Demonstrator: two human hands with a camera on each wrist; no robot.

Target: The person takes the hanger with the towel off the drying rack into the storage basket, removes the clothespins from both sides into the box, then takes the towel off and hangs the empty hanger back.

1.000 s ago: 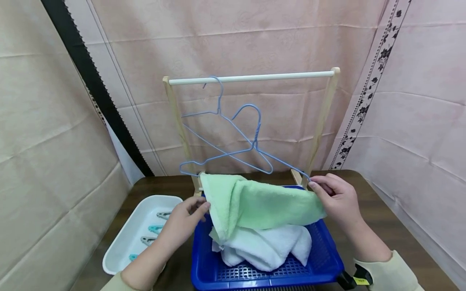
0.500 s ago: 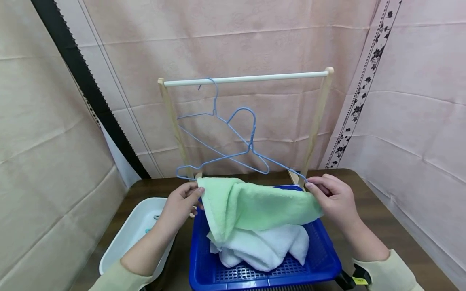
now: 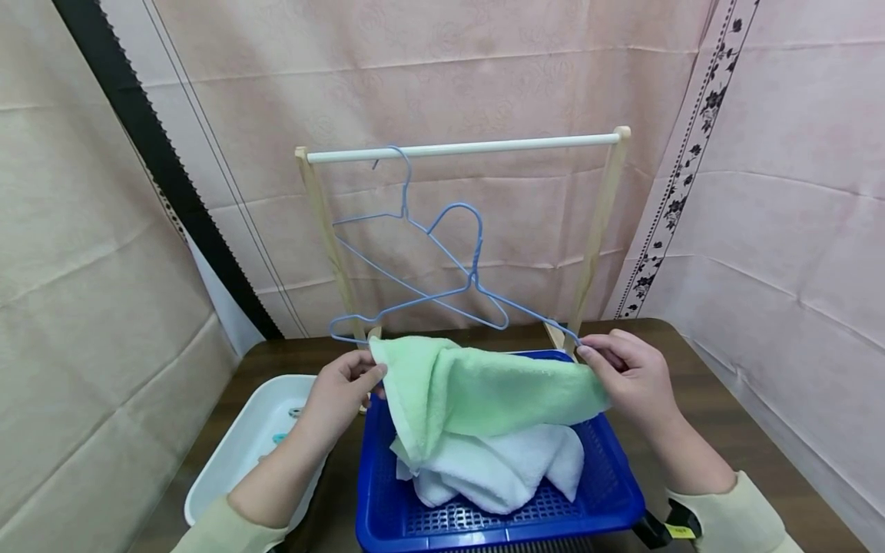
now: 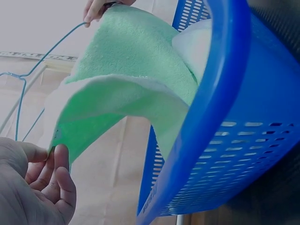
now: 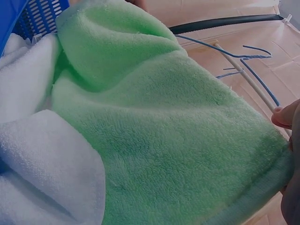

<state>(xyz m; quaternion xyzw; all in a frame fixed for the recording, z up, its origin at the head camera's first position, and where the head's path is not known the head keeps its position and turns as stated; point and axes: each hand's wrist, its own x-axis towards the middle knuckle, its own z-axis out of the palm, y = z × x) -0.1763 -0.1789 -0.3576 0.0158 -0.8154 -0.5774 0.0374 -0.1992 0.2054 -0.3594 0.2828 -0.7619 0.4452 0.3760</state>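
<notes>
A light green towel (image 3: 512,388) is stretched between both hands above a blue plastic basket (image 3: 615,484). My left hand (image 3: 342,392) pinches its left corner; the left wrist view shows thumb and fingertips on the towel's edge (image 4: 58,133). My right hand (image 3: 632,376) pinches the right end of a blue wire clothes hanger (image 3: 525,309) together with the towel's right edge (image 5: 276,168). That hanger stands in front of the rack, hook upward, its lower part hidden behind the towel. Under the green towel, a white towel (image 3: 498,468) lies crumpled in the basket.
A second blue hanger (image 3: 404,188) hangs by its hook from the white rod (image 3: 512,146) of a wooden-post rack behind. On the left of the brown table (image 3: 719,445), a white tray (image 3: 235,438) holds clothespins (image 3: 279,438), partly covered by the left forearm.
The left hand has shifted up slightly and now grips the towel's left corner more firmly. The view has slid a little, moving everything slightly leftward. The right hand keeps its hold.
</notes>
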